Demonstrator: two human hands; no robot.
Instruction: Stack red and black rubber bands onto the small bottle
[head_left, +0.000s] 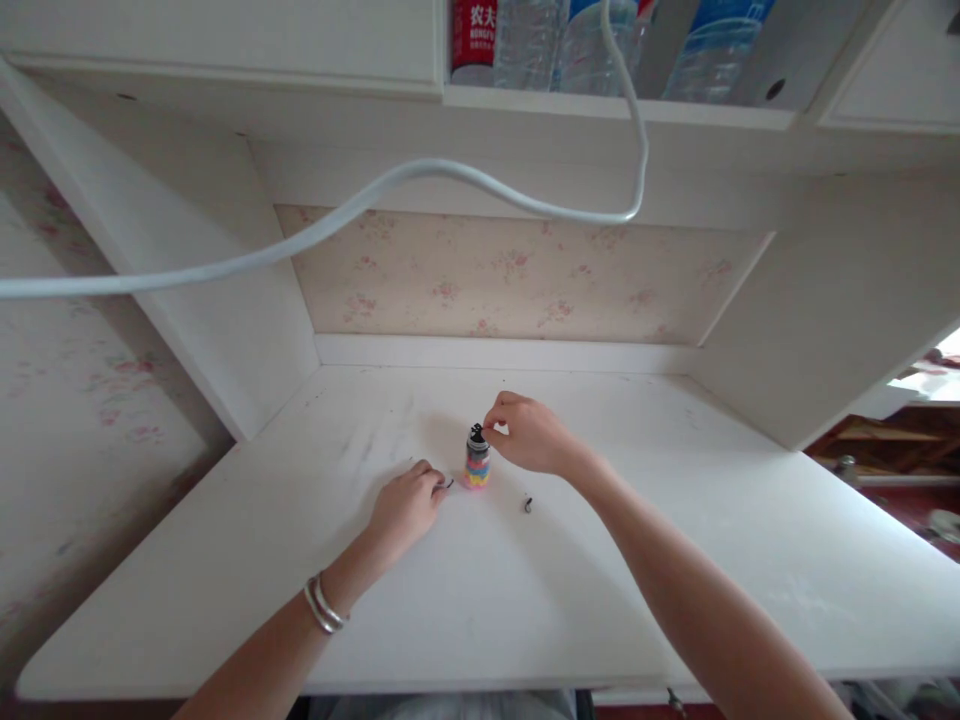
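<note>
A small clear jar (pixel 478 467) stands upright on the white desk, filled with coloured layers of pink, yellow, blue and red, with small black pieces at its mouth. My right hand (pixel 529 432) is at the jar's top right, thumb and forefinger pinched beside the black pieces; what they hold, if anything, is too small to make out. To the left of the jar, my left hand (pixel 411 497) rests low over the desk, its fingers closed on a thin dark strand (pixel 449 484) that sticks out to the right. A small black loop (pixel 527 505) lies right of the jar.
The white desk (pixel 300 620) has side panels left and right and a floral back wall (pixel 517 280). Overhead, a shelf holds several plastic bottles (pixel 525 45). A white cable (pixel 450 170) hangs across the upper view.
</note>
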